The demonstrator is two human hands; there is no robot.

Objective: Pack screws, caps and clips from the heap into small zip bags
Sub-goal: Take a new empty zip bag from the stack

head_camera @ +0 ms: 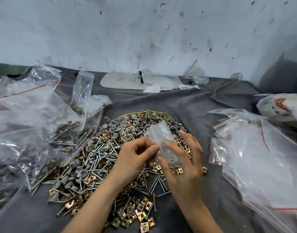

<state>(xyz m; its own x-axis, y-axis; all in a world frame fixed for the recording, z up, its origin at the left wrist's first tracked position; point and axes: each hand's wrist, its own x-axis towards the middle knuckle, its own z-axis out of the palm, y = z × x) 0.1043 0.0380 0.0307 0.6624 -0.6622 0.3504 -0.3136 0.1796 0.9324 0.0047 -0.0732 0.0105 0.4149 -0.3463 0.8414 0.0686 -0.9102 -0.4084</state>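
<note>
A heap of long silver screws, grey round caps and brass-coloured clips (100, 158) lies on a dark grey cloth (186, 105). Above the heap both hands hold one small clear zip bag (163, 140), which stands tilted with its far end up. My left hand (136, 158) pinches the bag's left edge between thumb and curled fingers. My right hand (184, 163) grips the right side, thumb on the front and fingers spread behind. What is inside the bag is too blurred to tell.
Piles of clear zip bags with red seal lines lie at the left (26, 118) and right (262, 157). A white plate-like board (127, 81) and crumpled paper rest by the stained wall. A printed white sack (282, 105) sits far right.
</note>
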